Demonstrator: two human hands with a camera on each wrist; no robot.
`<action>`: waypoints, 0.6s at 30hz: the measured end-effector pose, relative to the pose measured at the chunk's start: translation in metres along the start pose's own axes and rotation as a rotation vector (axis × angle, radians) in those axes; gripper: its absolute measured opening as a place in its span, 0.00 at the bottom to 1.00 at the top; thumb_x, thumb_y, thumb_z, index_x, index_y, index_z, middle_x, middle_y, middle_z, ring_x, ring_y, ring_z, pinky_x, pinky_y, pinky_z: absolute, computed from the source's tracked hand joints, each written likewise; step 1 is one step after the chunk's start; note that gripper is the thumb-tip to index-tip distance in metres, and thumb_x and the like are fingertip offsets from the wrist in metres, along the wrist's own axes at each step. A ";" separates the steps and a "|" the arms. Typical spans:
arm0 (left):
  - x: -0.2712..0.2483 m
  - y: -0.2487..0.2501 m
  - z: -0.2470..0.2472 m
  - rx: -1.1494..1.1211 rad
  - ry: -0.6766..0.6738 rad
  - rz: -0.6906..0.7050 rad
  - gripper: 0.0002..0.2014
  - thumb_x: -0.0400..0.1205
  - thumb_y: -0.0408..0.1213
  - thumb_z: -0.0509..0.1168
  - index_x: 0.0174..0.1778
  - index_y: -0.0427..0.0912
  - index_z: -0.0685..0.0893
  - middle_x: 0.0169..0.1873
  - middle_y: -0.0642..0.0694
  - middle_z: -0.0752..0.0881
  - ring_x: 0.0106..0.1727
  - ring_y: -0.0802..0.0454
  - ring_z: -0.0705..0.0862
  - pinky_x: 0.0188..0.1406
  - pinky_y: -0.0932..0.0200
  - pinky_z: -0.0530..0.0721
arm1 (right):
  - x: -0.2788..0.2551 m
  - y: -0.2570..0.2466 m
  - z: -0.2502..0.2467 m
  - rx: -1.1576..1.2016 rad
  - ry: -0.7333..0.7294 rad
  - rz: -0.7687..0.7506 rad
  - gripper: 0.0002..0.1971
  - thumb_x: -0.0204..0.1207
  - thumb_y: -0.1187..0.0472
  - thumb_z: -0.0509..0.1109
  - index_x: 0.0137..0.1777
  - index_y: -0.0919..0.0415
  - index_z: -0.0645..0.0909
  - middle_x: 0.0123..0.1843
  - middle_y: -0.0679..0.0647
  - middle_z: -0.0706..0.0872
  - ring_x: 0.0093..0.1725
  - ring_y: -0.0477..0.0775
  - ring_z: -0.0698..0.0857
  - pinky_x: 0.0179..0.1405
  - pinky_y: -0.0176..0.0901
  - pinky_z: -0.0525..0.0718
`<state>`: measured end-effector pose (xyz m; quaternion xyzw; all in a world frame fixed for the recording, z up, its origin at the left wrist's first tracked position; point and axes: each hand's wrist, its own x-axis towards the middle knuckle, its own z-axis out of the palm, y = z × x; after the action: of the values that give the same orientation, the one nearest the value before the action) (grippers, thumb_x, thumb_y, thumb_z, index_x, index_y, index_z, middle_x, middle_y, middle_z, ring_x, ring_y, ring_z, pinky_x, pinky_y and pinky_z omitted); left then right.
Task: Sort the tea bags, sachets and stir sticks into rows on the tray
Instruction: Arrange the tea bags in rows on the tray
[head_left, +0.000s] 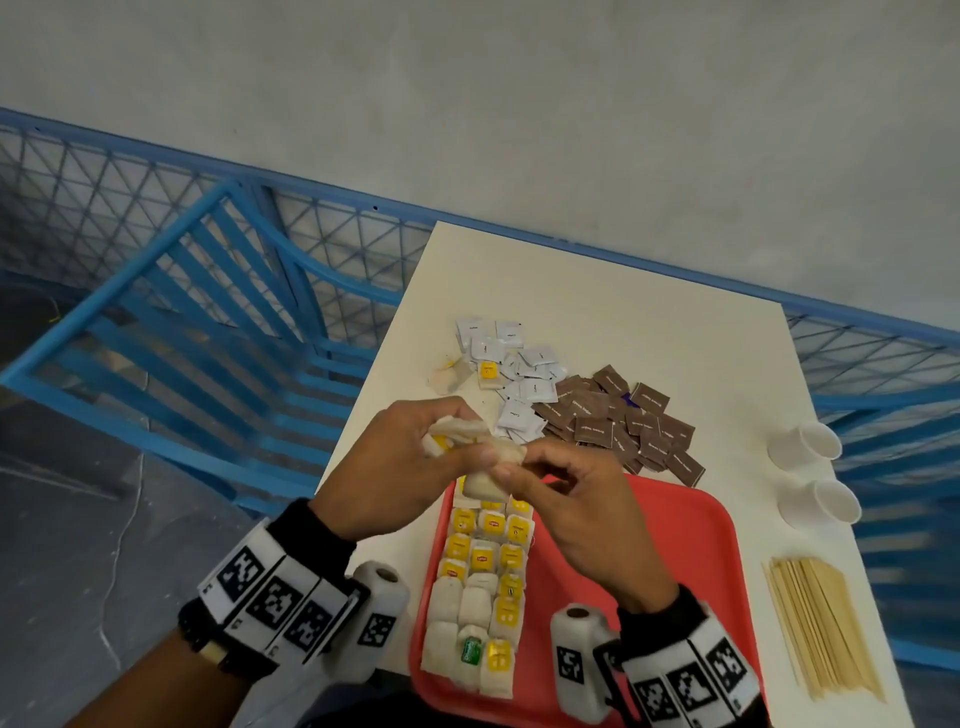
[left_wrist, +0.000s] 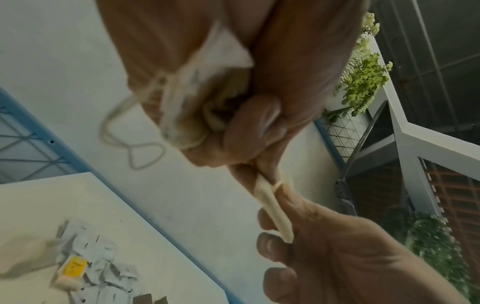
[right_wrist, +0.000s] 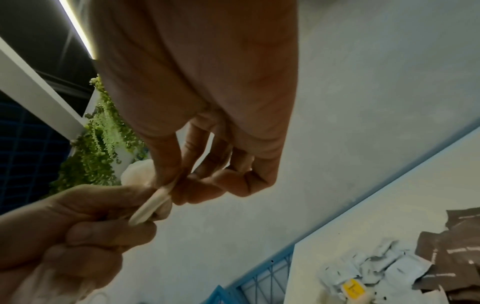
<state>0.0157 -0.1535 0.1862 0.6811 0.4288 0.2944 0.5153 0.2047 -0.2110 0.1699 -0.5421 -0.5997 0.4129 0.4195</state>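
Above the far end of the red tray, my left hand grips a small bunch of pale tea bags with a string loop dangling. My right hand pinches one tea bag between thumb and forefinger, right against the left fingers; the same flat bag is seen edge-on in the right wrist view. Rows of tea bags, many with yellow tags, lie along the tray's left side. White sachets, brown sachets and wooden stir sticks lie on the white table.
Two loose tea bags lie by the white sachets. Two paper cups lie on their sides at the table's right edge. A blue chair and blue mesh railing stand left of and behind the table.
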 end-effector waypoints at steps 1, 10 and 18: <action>0.000 0.000 0.001 -0.043 0.032 -0.014 0.06 0.80 0.35 0.73 0.43 0.36 0.86 0.19 0.61 0.79 0.17 0.67 0.73 0.17 0.78 0.67 | 0.002 -0.001 -0.002 0.008 0.000 0.000 0.07 0.76 0.55 0.76 0.42 0.58 0.90 0.35 0.56 0.88 0.36 0.61 0.83 0.37 0.53 0.80; -0.045 -0.045 -0.008 -0.232 0.151 -0.373 0.10 0.84 0.38 0.68 0.40 0.36 0.85 0.20 0.50 0.78 0.19 0.53 0.65 0.18 0.64 0.66 | 0.031 0.126 0.013 -0.262 0.053 0.482 0.17 0.76 0.67 0.76 0.28 0.66 0.76 0.27 0.53 0.73 0.25 0.44 0.69 0.24 0.30 0.68; -0.072 -0.074 -0.004 -0.287 0.194 -0.547 0.15 0.85 0.45 0.67 0.43 0.34 0.85 0.28 0.45 0.87 0.19 0.53 0.68 0.18 0.64 0.67 | 0.045 0.181 0.038 -0.306 0.051 0.625 0.22 0.71 0.65 0.79 0.22 0.58 0.71 0.23 0.50 0.77 0.23 0.47 0.74 0.24 0.35 0.72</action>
<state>-0.0412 -0.2079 0.1197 0.4298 0.5971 0.2658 0.6230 0.2205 -0.1545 -0.0119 -0.7663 -0.4489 0.4129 0.2017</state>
